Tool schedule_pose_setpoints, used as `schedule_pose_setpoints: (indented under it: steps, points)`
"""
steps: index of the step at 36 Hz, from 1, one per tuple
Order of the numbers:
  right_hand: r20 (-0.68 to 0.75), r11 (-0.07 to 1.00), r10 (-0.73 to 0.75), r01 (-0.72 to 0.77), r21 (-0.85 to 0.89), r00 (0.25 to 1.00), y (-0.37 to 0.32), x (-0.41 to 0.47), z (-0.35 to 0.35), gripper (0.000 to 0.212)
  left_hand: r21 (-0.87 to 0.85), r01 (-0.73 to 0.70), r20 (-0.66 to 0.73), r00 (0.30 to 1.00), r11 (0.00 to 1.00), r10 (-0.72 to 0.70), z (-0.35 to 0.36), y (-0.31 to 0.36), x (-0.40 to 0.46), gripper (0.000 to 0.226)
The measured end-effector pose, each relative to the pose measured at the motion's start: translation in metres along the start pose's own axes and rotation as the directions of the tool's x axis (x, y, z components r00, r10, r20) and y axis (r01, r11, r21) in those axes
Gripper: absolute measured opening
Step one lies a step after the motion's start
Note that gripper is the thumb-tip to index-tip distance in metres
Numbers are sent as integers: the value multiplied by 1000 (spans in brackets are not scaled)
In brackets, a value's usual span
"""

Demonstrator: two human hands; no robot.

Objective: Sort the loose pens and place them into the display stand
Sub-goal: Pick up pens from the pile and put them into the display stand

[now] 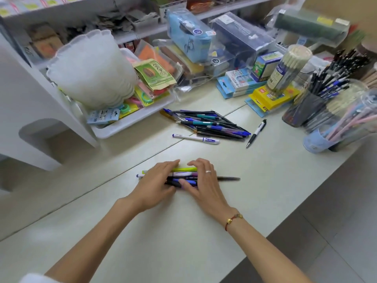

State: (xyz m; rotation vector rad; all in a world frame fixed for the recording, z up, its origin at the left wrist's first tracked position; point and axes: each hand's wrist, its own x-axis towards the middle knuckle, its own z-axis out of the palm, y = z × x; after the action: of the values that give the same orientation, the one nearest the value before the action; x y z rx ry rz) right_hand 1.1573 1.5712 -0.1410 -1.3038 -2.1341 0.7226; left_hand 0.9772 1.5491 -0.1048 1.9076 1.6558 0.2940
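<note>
A small bundle of pens (184, 177) lies flat on the pale counter (265, 180), among them a yellow-green one, blue ones and a black one sticking out right. My left hand (157, 184) and my right hand (204, 180) both curl over this bundle, fingers on the far side and thumbs on the near side, and grip it. Farther back lies a loose pile of blue and black pens (208, 123). A white pen (195, 138) and a white-and-black click pen (256, 132) lie apart beside it. Clear display cups full of pens (326, 105) stand at the right.
A white tray (130, 123) with packets and a frosted plastic stack stands at the back left. Boxes, pencil cases and a tall tube of pencils (285, 72) crowd the back. The counter edge runs diagonally at the right, with floor beyond.
</note>
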Motion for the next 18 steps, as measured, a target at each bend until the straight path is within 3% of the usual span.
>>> schedule_pose_setpoints:
  steps: [3,6,11,15,18]
  points:
    - [-23,1000,12,-12,19,1000,-6,9,-6,43,-32,0,37,999,999,1,-6,0,-4,91]
    - [-132,986,-2,-20,-166,991,9,33,-24,39,52,-71,78,995,996,67,-3,2,-7,98]
    - [57,918,152,-120,-377,987,34,74,-43,39,188,-88,-23,995,978,94,17,6,-6,82]
    - [-47,946,201,-207,-249,978,40,68,-48,26,155,-111,-24,993,982,116,21,8,-2,59]
    - [-46,973,152,-158,-171,987,42,43,-50,23,114,-124,-12,992,986,126,20,15,-4,56]
